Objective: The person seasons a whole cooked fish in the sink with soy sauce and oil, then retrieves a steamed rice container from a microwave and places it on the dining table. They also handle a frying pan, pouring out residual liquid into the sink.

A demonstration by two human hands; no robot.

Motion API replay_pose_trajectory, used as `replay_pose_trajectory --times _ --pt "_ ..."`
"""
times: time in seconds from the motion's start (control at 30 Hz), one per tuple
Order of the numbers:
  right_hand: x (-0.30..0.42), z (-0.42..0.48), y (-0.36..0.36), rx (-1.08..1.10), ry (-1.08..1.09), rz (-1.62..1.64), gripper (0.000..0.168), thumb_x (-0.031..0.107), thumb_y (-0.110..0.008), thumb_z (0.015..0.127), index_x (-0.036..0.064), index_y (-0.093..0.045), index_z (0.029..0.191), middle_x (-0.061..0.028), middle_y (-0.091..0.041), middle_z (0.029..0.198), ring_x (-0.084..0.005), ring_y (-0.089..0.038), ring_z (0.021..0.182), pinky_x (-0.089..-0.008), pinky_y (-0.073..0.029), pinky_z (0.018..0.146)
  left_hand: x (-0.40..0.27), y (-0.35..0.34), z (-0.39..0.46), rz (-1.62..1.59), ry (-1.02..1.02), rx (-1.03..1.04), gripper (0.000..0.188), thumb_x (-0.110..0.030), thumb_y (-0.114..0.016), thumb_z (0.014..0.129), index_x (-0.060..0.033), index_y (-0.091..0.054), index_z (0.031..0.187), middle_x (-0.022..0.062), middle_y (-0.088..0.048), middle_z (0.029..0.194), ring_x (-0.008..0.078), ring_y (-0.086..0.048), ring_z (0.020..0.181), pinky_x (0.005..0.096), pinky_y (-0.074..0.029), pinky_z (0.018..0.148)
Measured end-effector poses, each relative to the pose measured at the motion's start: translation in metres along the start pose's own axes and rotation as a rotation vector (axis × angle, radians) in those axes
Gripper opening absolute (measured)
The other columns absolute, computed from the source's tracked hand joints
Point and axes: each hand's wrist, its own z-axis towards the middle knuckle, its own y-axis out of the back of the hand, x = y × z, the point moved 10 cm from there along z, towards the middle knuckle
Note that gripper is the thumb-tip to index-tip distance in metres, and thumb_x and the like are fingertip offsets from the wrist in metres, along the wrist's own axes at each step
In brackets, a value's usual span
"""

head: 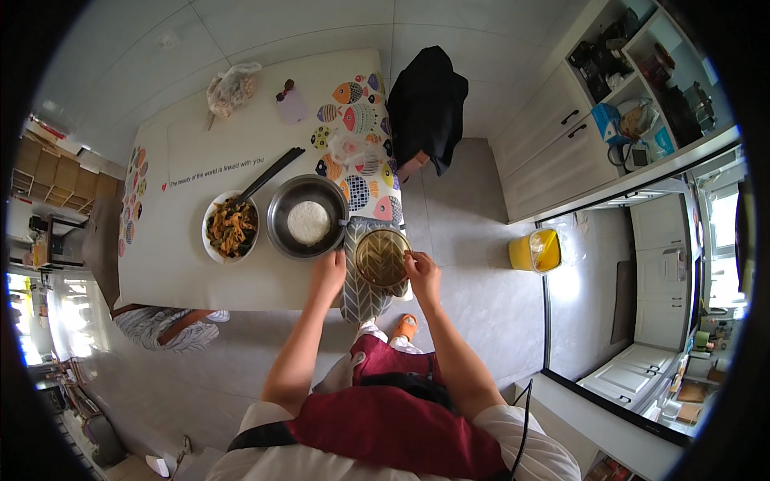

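Note:
My right hand (424,273) pinches the right rim of a round, amber-tinted see-through plate or lid (382,258). Under this disc is a grey chevron-patterned cloth (358,303) at the table's near right edge. My left hand (329,273) is bent beside the cloth's left edge, just below the rim of a stainless-steel bowl or pot (278,227). Its fingertips are hidden, so whether it grips the cloth or the rim is unclear. Inside the steel vessel lies a round white item (308,223), perhaps dough or rice.
Left of the steel vessel stands a white dish of cooked food (231,231), with black chopsticks or tongs (271,173) across its rim. Farther back on the table (180,282) lie a filled plastic bag (231,93) and crumpled clear plastic (354,148). A yellow bin (532,251) stands right.

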Motion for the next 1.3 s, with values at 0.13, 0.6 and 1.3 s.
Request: replay_pose_trajectory --times 0.13,0.6,1.3 --pt "0.004 -0.004 -0.002 -0.007 -0.042 0.016 0.018 0.010 -0.058 0.085 -0.004 -0.066 0.092 -0.0065 -0.064 0.080 -0.0088 -0.059 0.057 -0.0228 -0.047 0.052 0.013 0.003 -0.037 0.023 -0.127 -0.287 0.040 -0.024 -0.064 0.079 0.0007 -0.055 0.109 0.0197 -0.060 0.101 0.0378 -0.059 0.089 0.0440 -0.046 0.078" --pt "0.126 -0.022 0.002 0.192 0.088 -0.044 0.024 0.015 -0.056 0.090 -0.004 -0.064 0.103 -0.0060 -0.060 0.079 -0.0095 -0.053 0.062 -0.0224 -0.043 0.056 -0.009 0.009 -0.094 -1.383 0.221 0.239 0.046 -0.009 -0.059 0.077 -0.0018 -0.047 0.121 0.0097 -0.058 0.107 0.0163 -0.058 0.093 0.0282 -0.048 0.078" --pt "0.041 -0.082 0.328 -0.414 -0.116 0.751 0.049 0.036 -0.034 0.099 0.007 -0.036 0.139 -0.0092 -0.049 0.128 -0.0159 -0.054 0.100 -0.0273 -0.044 0.087 -0.342 -0.179 -0.154 -1.074 -0.036 1.010 0.064 -0.002 -0.060 0.069 -0.0038 -0.039 0.129 0.0088 -0.053 0.115 0.0199 -0.054 0.104 0.0322 -0.045 0.090"
